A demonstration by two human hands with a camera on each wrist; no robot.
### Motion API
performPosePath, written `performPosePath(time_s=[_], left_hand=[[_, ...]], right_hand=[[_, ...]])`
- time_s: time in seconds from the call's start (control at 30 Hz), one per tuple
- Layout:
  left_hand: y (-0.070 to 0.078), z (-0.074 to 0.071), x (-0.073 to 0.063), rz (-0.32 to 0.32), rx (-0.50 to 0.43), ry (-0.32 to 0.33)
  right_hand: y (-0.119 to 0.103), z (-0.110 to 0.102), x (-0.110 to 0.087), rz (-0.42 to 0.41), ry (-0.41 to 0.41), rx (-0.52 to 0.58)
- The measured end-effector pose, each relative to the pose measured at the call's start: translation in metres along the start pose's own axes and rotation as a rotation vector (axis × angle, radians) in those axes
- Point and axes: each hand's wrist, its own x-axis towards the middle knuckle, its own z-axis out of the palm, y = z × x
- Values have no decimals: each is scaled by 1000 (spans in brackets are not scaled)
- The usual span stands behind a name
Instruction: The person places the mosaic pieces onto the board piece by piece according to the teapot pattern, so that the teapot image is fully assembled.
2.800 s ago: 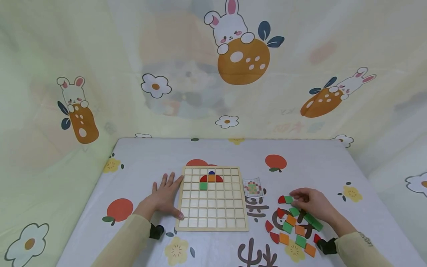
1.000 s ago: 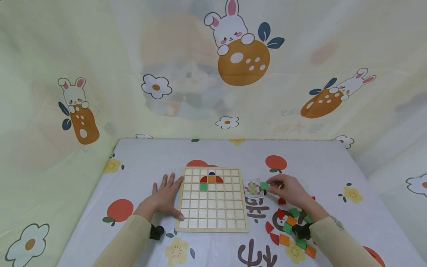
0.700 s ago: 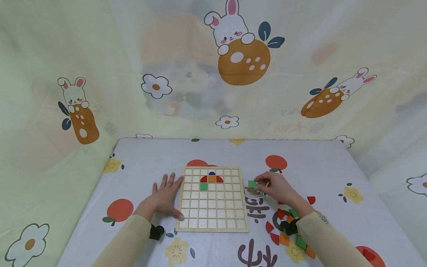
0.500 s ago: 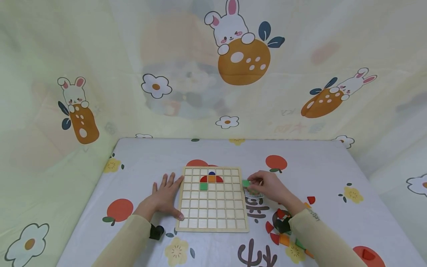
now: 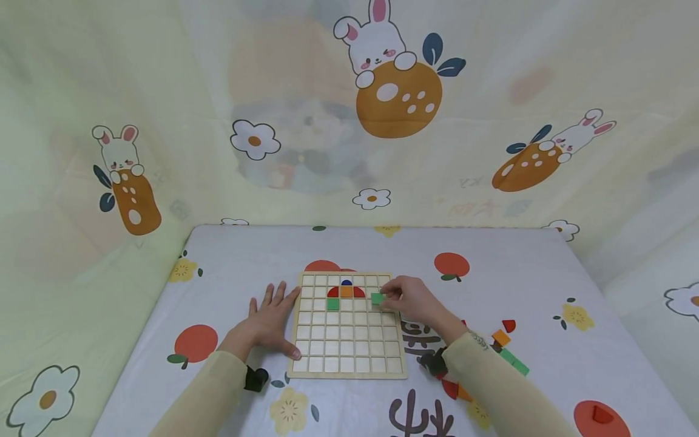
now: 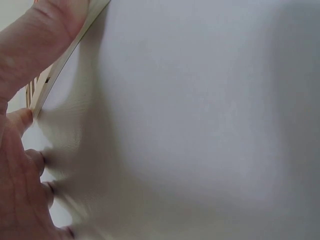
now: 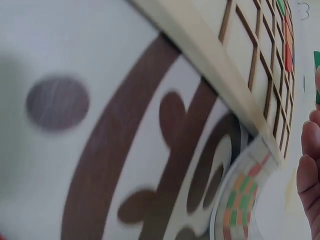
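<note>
Green and square, the tile (image 5: 377,298) is pinched at its right edge between the thumb and forefinger of the right hand (image 5: 417,300). It juts leftward from the fingertips, over the right part of the wooden grid board (image 5: 347,348); the right wrist view suggests it is raised off the cells. Being square, it has no long axis. The placed green square (image 5: 333,304), orange square (image 5: 346,292) and blue half-round piece (image 5: 346,283) all lie to the left of it, with bare cells between, so the gap to cross seems to run leftward. The left hand (image 5: 267,325) is farther from the tile; fingers spread, it rests along the board's left edge and grips no tile.

Brown characters (image 5: 419,337) are printed on the tablecloth (image 5: 382,249), partly covered and not surely readable. A dark mark (image 5: 479,340) on the right sleeve may be lettering, too small to read. The pattern card (image 7: 242,195), beside the board, shows coloured blocks and no legible words. No brand can be made out.
</note>
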Motion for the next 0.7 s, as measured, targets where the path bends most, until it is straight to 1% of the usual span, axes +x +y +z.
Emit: performPosePath(time_s=[0.07,0.23,0.4,0.7], left_hand=[[0,0,0,-3,2,-3],[1,-1,0,-5,1,-5],[0,1,1,-3,6,-4],[-2,2,1,-4,1,-2]], right_hand=[[-3,4,3,20,-7,5],[-9,14,8,30,-21,-13],[-16,23,14,40,-40,-38],[-24,35,19,-31,-29,-134]])
